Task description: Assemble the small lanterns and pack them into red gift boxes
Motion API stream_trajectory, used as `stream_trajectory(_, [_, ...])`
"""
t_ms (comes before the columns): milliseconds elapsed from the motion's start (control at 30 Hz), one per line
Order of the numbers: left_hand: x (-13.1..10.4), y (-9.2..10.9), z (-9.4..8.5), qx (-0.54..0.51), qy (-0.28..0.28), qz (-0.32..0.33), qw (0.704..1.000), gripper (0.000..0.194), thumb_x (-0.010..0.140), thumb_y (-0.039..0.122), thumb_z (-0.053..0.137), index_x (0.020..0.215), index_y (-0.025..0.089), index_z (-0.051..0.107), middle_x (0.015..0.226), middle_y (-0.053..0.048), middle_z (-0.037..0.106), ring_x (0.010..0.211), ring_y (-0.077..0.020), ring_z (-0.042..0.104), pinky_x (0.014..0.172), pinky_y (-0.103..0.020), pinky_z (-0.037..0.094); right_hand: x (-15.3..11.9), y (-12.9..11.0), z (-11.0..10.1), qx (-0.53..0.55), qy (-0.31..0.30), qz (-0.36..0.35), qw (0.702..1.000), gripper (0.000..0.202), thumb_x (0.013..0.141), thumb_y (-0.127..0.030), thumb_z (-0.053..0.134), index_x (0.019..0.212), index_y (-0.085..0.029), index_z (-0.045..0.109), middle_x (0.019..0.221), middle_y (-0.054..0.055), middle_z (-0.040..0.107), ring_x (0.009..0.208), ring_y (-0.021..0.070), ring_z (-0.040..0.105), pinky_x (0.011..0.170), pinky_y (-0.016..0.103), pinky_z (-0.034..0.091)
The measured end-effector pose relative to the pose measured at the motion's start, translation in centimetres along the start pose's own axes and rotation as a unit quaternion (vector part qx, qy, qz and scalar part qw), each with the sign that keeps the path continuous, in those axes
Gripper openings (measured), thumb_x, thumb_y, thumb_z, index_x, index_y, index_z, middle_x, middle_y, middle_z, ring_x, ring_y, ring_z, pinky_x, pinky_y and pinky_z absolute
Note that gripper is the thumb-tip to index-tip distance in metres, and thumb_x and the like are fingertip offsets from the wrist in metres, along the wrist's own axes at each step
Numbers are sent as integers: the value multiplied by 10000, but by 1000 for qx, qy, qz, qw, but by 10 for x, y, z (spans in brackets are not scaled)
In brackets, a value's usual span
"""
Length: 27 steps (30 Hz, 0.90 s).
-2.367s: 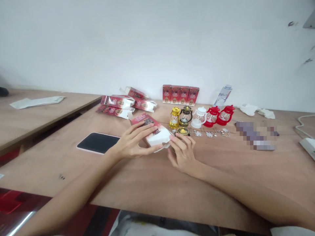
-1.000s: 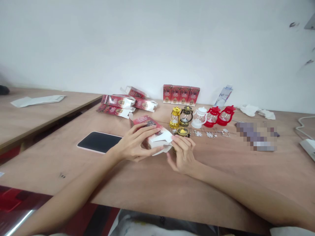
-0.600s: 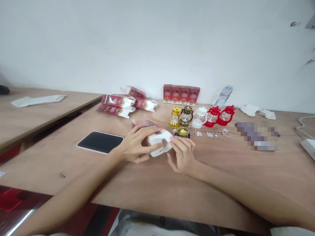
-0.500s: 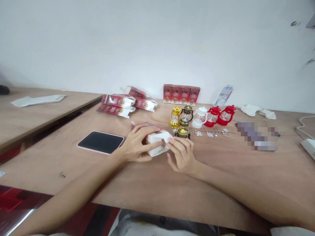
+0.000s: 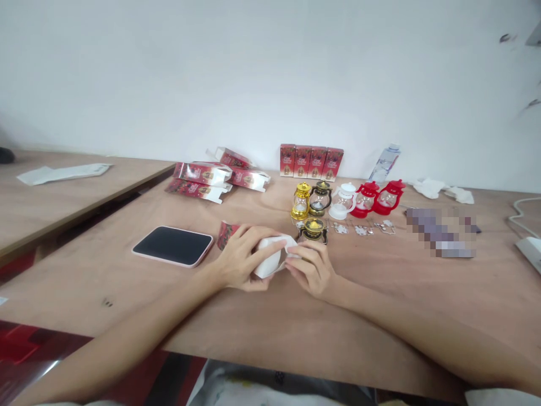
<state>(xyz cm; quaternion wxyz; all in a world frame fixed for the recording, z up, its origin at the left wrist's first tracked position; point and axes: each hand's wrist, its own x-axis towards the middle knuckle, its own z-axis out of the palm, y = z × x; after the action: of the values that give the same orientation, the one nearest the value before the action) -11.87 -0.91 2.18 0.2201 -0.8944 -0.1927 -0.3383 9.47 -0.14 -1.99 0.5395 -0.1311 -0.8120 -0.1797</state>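
Note:
A red and white carton box (image 5: 269, 257) lies on its side between my hands, its white flap end facing right. My left hand (image 5: 244, 258) is wrapped over the box from the left, fingers across its top. At the right end, my right hand (image 5: 311, 268) pinches a white flap of the same box. Right behind my right fingers stands a black and gold lantern (image 5: 314, 226), its lower part hidden. Farther back is a row of small lanterns: a gold lantern (image 5: 301, 202), a bronze one, a white lantern (image 5: 343, 202) and two red lanterns (image 5: 365, 200).
A phone (image 5: 173, 246) lies left of my left hand. Unfilled-looking red cartons (image 5: 203, 179) are piled behind it. Several upright red boxes (image 5: 311, 162) and a leaning water bottle (image 5: 384, 163) stand by the wall. Small metal pieces (image 5: 361, 230) lie before the lanterns; crumpled tissue (image 5: 429, 188) is at right.
The box has turned and shifted slightly toward me, showing more of its red far end. My left hand has moved with it, and my right fingers have closed in on the flap.

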Motion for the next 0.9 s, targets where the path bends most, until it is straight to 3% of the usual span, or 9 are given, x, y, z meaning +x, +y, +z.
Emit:
stream_trajectory(133, [4, 6, 0, 37, 19, 1, 999, 534, 756, 406, 589, 1225, 166, 496, 1051, -156, 585, 917, -259, 584, 745, -396, 460, 2, -3, 1, 69, 26, 28, 997, 349, 849, -156, 602, 1174, -183, 479, 1003, 91, 595, 953, 198, 572, 797, 358, 541])
stream_trajectory(233, [7, 8, -4, 56, 34, -13, 998, 474, 755, 429, 612, 1162, 197, 537, 1024, -130, 588, 885, -238, 591, 718, -366, 457, 2, -6, -1, 139, 10, 64, 988, 349, 920, -245, 482, 1261, -184, 436, 1038, 106, 609, 1012, 221, 567, 836, 409, 527])
stream_trajectory(333, [8, 9, -6, 47, 44, -27, 998, 417, 736, 370, 627, 1108, 196, 550, 1035, -131, 587, 899, -239, 597, 707, -359, 463, 1, -9, -3, 188, 6, 132, 973, 371, 944, -202, 392, 1314, -219, 406, 1097, 103, 613, 1061, 224, 565, 886, 437, 503])
stream_trajectory(433, [8, 8, -6, 29, 59, -22, 998, 381, 714, 308, 616, 1070, 191, 549, 1026, -130, 591, 891, -244, 599, 705, -379, 477, 3, -13, -6, 194, -3, 190, 962, 346, 932, -174, 432, 1272, -234, 454, 1101, 96, 595, 1048, 205, 580, 875, 390, 511])
stream_trajectory(600, [10, 11, -2, 13, 70, -6, 997, 359, 694, 264, 579, 1038, 167, 553, 1021, -143, 597, 884, -252, 600, 725, -419, 492, 9, -17, -10, 222, -34, 230, 947, 178, 925, -203, 488, 1089, -236, 549, 1143, 96, 538, 1116, 198, 552, 929, 390, 492])
stream_trajectory(733, [11, 13, -1, 20, 80, -4, 997, 329, 701, 288, 570, 1010, 177, 559, 992, -130, 615, 851, -235, 603, 687, -381, 490, 8, -23, -8, 317, -70, 316, 891, 150, 920, -261, 522, 1068, -242, 535, 1280, 110, 491, 1242, 215, 485, 1000, 428, 459])
stream_trajectory(833, [11, 13, -2, 30, 81, -5, 996, 315, 708, 305, 579, 1002, 192, 564, 975, -111, 628, 842, -220, 606, 696, -365, 492, 6, -29, -5, 415, -60, 370, 829, 169, 923, -273, 519, 1089, -253, 498, 1292, 103, 490, 1222, 196, 515, 950, 372, 510])
stream_trajectory(900, [12, 13, -2, 30, 79, -1, 996, 321, 702, 304, 596, 1000, 187, 574, 972, -110, 633, 849, -218, 610, 710, -367, 497, 6, -32, -3, 453, -44, 385, 803, 166, 921, -278, 523, 1081, -255, 482, 1279, 98, 488, 1182, 181, 547, 919, 340, 531])
